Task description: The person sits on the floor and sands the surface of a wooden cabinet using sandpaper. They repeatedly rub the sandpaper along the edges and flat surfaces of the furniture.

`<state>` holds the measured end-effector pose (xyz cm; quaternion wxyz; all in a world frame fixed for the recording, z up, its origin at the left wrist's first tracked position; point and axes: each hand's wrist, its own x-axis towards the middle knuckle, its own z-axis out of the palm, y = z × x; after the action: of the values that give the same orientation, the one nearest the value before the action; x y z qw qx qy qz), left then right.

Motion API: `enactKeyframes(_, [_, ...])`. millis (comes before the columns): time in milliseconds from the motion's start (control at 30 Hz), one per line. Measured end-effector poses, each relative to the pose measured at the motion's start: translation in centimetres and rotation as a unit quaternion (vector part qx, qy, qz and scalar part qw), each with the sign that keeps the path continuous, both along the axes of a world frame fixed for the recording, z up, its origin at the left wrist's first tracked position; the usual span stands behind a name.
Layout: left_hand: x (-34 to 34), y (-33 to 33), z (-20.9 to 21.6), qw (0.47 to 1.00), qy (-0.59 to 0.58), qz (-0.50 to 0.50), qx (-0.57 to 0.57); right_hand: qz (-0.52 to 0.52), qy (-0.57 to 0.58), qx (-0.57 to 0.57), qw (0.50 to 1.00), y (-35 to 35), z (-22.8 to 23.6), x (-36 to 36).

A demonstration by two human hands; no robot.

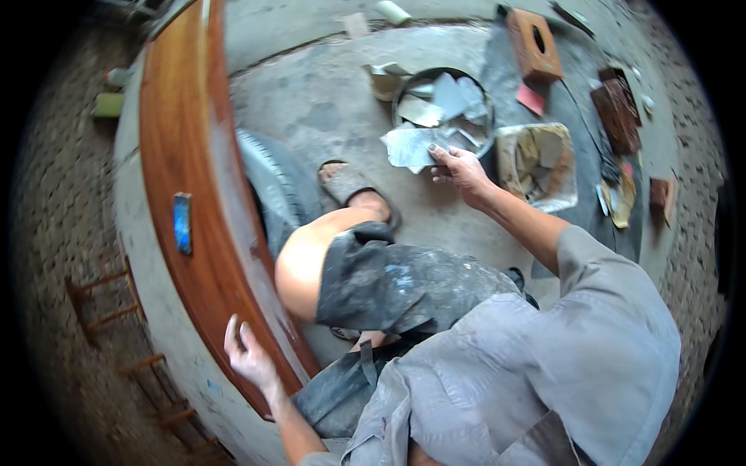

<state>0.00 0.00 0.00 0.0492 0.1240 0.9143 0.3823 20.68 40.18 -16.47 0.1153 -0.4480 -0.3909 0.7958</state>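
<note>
Grey, crumpled sandpaper sheet (412,146) is pinched by the right hand (460,169) beside a round metal basin (404,89) of scraps; the left hand (247,353) lies open-fingered, flat on a smooth, glossy brown wooden panel (183,147).

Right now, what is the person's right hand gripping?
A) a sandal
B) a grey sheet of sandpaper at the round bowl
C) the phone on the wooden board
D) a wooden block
B: the right hand pinches a grey sandpaper sheet at the rim of the round bowl full of similar sheets.
</note>
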Motion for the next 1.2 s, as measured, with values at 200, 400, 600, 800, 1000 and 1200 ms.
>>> enactKeyframes(200, [1.6,12.3,6.8,0.937,0.249,-0.241,0.041,0.109,0.157,0.096,0.977,-5.0,12.2,-10.4])
enactKeyframes(400, [1.8,17.3,8.6,0.883,0.385,-0.261,-0.071,0.201,0.258,0.132,0.936,-7.4,21.1,-13.5])
enactKeyframes(600, [4.1,13.0,7.4,0.875,0.442,-0.191,-0.057,0.229,0.295,0.22,0.901,-11.4,20.2,-13.8])
enactKeyframes(800, [3.9,14.4,7.7,0.857,0.43,-0.26,-0.114,0.158,0.326,0.096,0.927,-11.2,17.7,-11.6])
enactKeyframes(1000, [3.2,12.2,7.7,0.937,0.289,-0.184,-0.064,-0.043,0.139,0.194,0.97,-6.5,8.6,-8.7])
enactKeyframes(1200, [2.8,5.8,3.5,0.991,0.089,-0.072,-0.071,-0.158,-0.104,0.126,0.974,-0.9,-8.9,-1.4])
